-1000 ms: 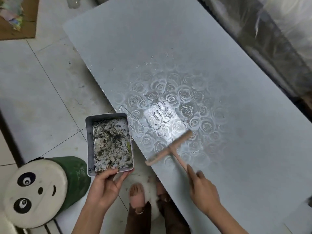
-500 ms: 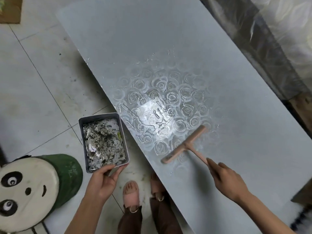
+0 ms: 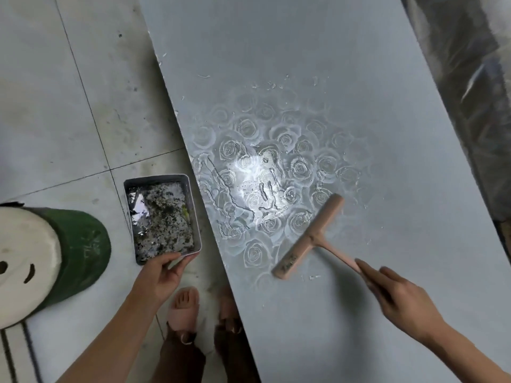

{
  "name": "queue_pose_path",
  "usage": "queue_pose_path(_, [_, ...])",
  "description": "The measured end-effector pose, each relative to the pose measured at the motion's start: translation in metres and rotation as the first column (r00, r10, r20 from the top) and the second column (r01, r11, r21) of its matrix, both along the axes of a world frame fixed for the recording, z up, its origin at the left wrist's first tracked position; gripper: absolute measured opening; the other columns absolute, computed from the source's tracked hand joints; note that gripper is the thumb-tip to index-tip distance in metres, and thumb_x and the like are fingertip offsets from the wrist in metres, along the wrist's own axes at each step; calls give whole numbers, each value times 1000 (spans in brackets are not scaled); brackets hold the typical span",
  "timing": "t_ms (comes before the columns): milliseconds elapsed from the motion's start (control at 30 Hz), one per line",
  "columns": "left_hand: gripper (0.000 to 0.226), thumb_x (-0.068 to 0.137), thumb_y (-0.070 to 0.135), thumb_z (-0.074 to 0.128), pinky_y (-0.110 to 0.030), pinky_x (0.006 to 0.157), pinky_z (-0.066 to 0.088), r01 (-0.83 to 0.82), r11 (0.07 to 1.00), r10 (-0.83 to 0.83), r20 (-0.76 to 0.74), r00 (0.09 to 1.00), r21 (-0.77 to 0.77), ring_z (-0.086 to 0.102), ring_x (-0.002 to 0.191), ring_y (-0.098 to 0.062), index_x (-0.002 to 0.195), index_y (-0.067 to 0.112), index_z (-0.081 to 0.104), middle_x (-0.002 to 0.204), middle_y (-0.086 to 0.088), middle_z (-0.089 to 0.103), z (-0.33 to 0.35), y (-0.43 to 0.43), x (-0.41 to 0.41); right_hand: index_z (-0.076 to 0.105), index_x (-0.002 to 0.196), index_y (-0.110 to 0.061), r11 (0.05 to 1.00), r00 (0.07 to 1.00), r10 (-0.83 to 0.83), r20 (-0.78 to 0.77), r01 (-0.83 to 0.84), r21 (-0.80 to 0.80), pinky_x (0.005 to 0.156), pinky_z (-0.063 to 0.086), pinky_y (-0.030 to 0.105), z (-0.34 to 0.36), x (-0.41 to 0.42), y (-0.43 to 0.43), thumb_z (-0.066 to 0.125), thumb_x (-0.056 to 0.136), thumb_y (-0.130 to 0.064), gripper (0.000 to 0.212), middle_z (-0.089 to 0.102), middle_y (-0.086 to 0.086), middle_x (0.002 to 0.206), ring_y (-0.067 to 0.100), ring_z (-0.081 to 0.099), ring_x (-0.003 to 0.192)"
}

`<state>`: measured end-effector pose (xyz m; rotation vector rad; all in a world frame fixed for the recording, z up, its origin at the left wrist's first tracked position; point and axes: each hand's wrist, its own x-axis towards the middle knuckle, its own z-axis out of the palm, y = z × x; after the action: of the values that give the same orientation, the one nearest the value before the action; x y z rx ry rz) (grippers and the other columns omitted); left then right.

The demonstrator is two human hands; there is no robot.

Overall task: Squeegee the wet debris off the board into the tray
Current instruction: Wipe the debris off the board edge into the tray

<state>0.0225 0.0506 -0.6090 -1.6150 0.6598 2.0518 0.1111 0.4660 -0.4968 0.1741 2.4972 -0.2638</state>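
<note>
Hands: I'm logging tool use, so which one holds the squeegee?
The right hand grips the handle of the pink squeegee over the board; the left hand holds the tray instead.

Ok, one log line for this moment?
left hand: holds tray beside board | right hand: grips squeegee on board | wet patch uncleared

Diffuse light from above keeps the scene moderately bright, with one white glare patch on the wet middle of the board, a smaller reflection in the tray, motion blur on the right hand, a dim upper right corner and wide-angle bending at the edges.
</note>
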Motion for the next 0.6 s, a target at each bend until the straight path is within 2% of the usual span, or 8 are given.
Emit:
queue_pose_path(67, [35, 92, -12, 34, -44, 85, 53, -27, 1000, 27, -7, 1000, 1, 40, 124, -55, 125, -6, 44, 128, -32, 46, -9, 6, -6, 44, 141, -33, 995, 995, 86, -44, -88, -51, 49, 43, 34, -10, -31, -23, 54, 94, -24, 49, 44, -10, 79, 23, 56, 62])
queue_pose_path(100, [35, 92, -12, 34, -44, 81, 55, -55, 999, 55, -13, 998, 1, 40, 124, -57, 125, -5, 42, 127, -33, 44, -15, 10, -8, 43, 141, -33, 985, 986, 150, -67, -155, -70, 48, 43, 35, -17, -50, -34, 53, 95, -25, 49, 43, -9, 79, 24, 55, 61])
queue_pose_path(233, [30, 91, -14, 32, -44, 79, 54, -64, 998, 63, -32, 997, -7, 46, 112, -56, 117, -7, 48, 119, -30, 50, -23, 21, -22, 44, 140, -33, 930, 927, 342, -154, -357, -88, 42, 41, 34, -13, -96, -54, 56, 92, -24, 51, 48, -5, 77, 25, 54, 55])
queue_pose_path(333, [27, 92, -13, 34, -43, 85, 52, -26, 999, 25, -29, 999, -26, 53, 111, -44, 108, -5, 53, 115, -23, 56, -26, 26, -33, 50, 136, -34, 943, 937, 309, -165, -324, -75, 39, 43, 35, 5, -107, -33, 56, 90, -27, 47, 49, -7, 74, 23, 56, 53])
queue_pose_path(400, [28, 92, -13, 35, -42, 98, 46, -35, 999, 34, -12, 999, -39, 51, 118, -40, 109, -2, 53, 122, -21, 55, -32, 26, -40, 53, 134, -34, 954, 946, 292, -142, -298, -28, 38, 43, 35, 14, -107, -16, 49, 89, -33, 45, 47, -9, 71, 23, 55, 51])
queue_pose_path(467, [30, 90, -15, 34, -43, 110, 36, -85, 996, 83, -39, 996, -42, 46, 127, -40, 108, -2, 54, 133, -21, 51, -37, 24, -43, 55, 133, -33, 960, 957, 278, -86, -281, -18, 39, 43, 37, 15, -101, -15, 51, 88, -33, 45, 47, -8, 71, 25, 58, 52])
queue_pose_path(533, [40, 88, -16, 34, -41, 108, 39, -73, 997, 70, -80, 994, -40, 45, 129, -39, 120, 0, 53, 138, -18, 50, -41, 23, -45, 54, 134, -32, 975, 975, 216, -46, -218, -42, 43, 44, 36, 10, -94, -30, 59, 89, -27, 46, 50, -6, 75, 26, 60, 58])
queue_pose_path(600, [49, 87, -17, 35, -43, 96, 47, -55, 997, 50, -100, 994, -56, 49, 127, -36, 129, 3, 49, 135, -16, 53, -46, 20, -48, 48, 138, -35, 979, 983, 184, -32, -186, -88, 48, 44, 35, -1, -97, -56, 59, 91, -24, 49, 50, -6, 79, 26, 60, 63])
